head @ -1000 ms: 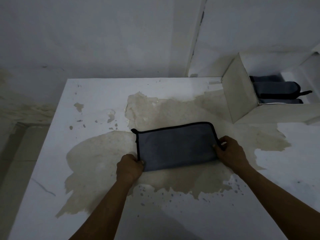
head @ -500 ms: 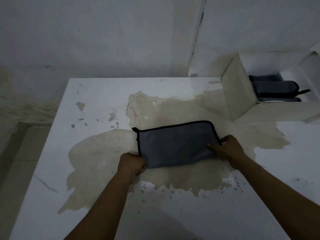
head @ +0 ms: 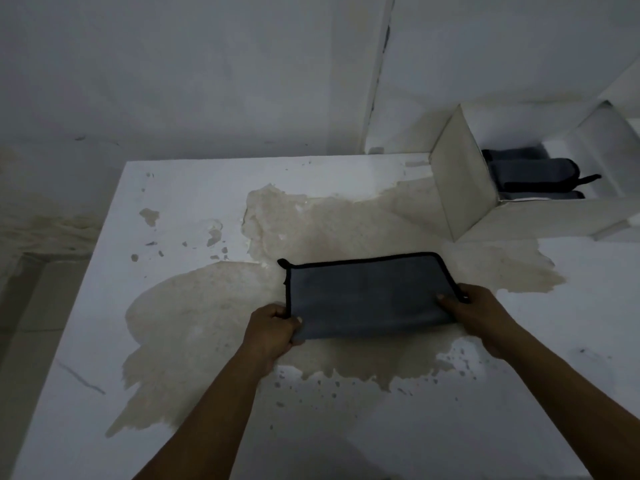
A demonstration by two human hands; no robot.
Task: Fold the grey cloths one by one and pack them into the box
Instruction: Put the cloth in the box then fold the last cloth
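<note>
A grey cloth (head: 367, 292) with black edging lies folded into a rectangle in the middle of the white table (head: 194, 188). My left hand (head: 272, 329) pinches its near left corner, thumb on top. My right hand (head: 476, 313) grips its near right corner, thumb pressed on the fabric. At the far right stands an open white box (head: 460, 188) with its flaps up. Inside it lie folded grey cloths (head: 533, 171), stacked against each other, partly hidden by the box wall.
The table top has a large tan patch (head: 214, 317) where the surface has peeled. A white wall (head: 207, 81) rises right behind the table. The table's left edge drops to a tiled floor (head: 31, 306).
Both hands have tightened on the cloth's near corners, with the right thumb now on top of the fabric. The cloth itself has stayed in place.
</note>
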